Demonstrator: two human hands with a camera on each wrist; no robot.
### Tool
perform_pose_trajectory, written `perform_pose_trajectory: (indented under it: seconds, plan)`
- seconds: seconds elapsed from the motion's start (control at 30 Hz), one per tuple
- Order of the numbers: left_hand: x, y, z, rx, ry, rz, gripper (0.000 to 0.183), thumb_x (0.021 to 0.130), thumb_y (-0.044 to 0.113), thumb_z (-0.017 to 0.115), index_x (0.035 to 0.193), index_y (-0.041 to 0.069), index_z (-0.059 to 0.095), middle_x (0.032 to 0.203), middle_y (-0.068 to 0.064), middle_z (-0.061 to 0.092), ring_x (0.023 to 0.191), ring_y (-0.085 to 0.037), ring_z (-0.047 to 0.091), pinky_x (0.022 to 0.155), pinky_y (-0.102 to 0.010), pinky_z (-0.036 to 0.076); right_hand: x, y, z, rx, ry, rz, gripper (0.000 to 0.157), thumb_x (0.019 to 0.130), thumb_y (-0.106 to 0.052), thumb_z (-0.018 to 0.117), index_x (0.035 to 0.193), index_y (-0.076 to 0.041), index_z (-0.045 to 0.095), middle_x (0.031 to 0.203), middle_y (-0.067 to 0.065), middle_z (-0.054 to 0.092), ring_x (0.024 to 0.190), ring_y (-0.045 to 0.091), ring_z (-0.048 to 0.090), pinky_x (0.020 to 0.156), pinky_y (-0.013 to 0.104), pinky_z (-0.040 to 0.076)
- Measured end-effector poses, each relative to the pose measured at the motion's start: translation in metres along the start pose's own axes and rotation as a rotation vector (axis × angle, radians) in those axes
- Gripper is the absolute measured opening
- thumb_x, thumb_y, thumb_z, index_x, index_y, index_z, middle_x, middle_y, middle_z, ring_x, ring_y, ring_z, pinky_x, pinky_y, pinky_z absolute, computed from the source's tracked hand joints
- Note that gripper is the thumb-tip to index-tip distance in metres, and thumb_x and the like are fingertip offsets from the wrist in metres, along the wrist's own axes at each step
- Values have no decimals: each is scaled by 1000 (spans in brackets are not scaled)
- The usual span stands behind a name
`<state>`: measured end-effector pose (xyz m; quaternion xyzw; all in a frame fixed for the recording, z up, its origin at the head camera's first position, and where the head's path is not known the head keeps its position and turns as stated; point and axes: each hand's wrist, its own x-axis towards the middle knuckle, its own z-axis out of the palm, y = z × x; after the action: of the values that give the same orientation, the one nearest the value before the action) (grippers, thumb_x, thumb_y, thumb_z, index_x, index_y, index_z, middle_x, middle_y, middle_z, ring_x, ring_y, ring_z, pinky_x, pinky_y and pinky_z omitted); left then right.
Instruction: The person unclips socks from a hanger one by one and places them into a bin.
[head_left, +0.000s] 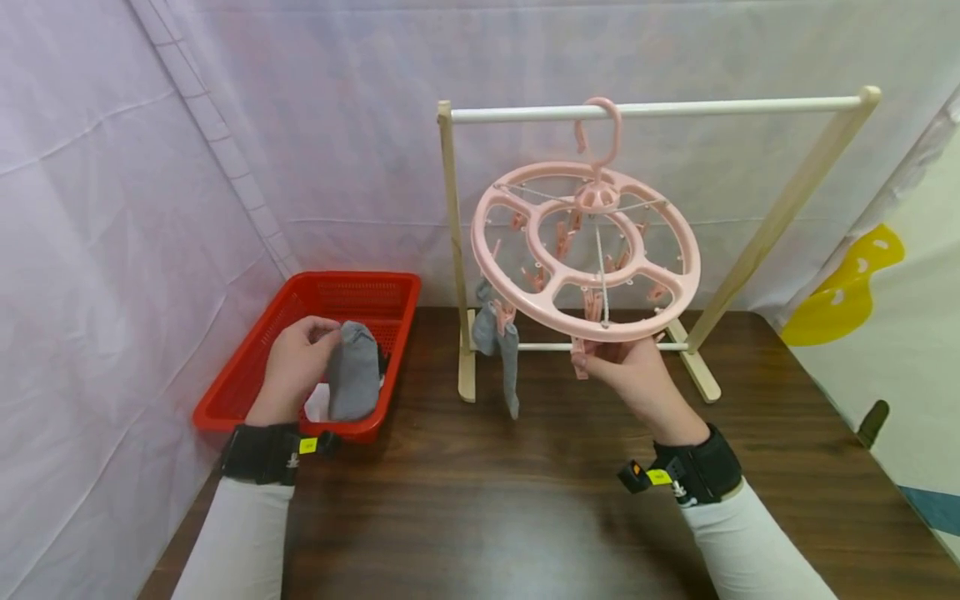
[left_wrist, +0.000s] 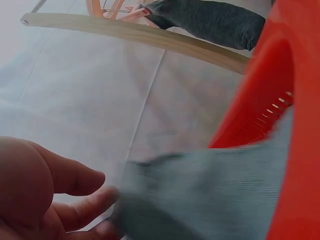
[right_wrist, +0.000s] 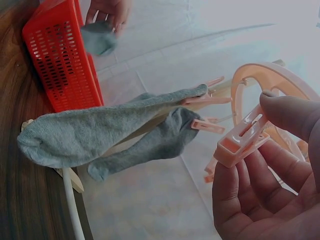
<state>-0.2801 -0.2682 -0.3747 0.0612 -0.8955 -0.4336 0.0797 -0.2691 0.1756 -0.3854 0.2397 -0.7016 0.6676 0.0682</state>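
Note:
My left hand (head_left: 296, 362) pinches a grey sock (head_left: 356, 375) near its top end, holding it over the red basket (head_left: 405, 308). In the left wrist view this sock (left_wrist: 210, 190) is blurred, with the fingertips at its edge. With thumb and fingers, my right hand (head_left: 645, 383) grips a pink clothespin (right_wrist: 242, 140) under the front rim of a round pink drying hanger (head_left: 597, 197). Two more grey socks hang from clips on the hanger's left side: a nearer sock (right_wrist: 95, 135) and a farther sock (right_wrist: 160, 147).
The hanger hooks over the white bar (head_left: 712, 108) of a wooden-legged rack (head_left: 780, 225) on the dark wooden table (head_left: 480, 508). Something white (head_left: 318, 403) lies in the basket. White sheeting (head_left: 360, 133) stands behind, and a yellow shape (head_left: 832, 300) is at the right.

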Motion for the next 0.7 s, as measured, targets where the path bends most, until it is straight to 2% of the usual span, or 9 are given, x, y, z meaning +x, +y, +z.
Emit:
perform_pose_trajectory:
  seconds: [0.17,0.37,0.57,0.7]
  plan:
    - [0,0,1,28,12,7,34,98,34,50,123,12,58,113,-15,65,93,-32,58,71,-38,52,0,0,0,5,-8,-2,19,86,-3,71,98,4,59,78,13,63,68,24,62,61,31,53]
    - [-1,4,7,26,1,16,35,96,36,53,123,15,58,117,-13,65,96,-30,57,73,-39,52,0,-1,0,4,-14,4,18,86,-4,70,98,3,59,79,13,63,69,25,62,62,32,54]
    - [-3,7,18,9,6,115,34,95,37,58,119,14,60,120,-12,66,106,-29,58,86,-48,52,-2,-2,1,-23,-6,27,21,86,-7,72,100,2,59,81,12,63,71,24,61,63,32,53]
    - [-4,10,26,-26,9,161,32,93,37,62,116,15,61,115,-9,68,105,-26,60,88,-47,52,-2,-1,2,-27,-3,20,21,86,-7,72,101,1,59,81,11,63,72,24,62,63,31,53]
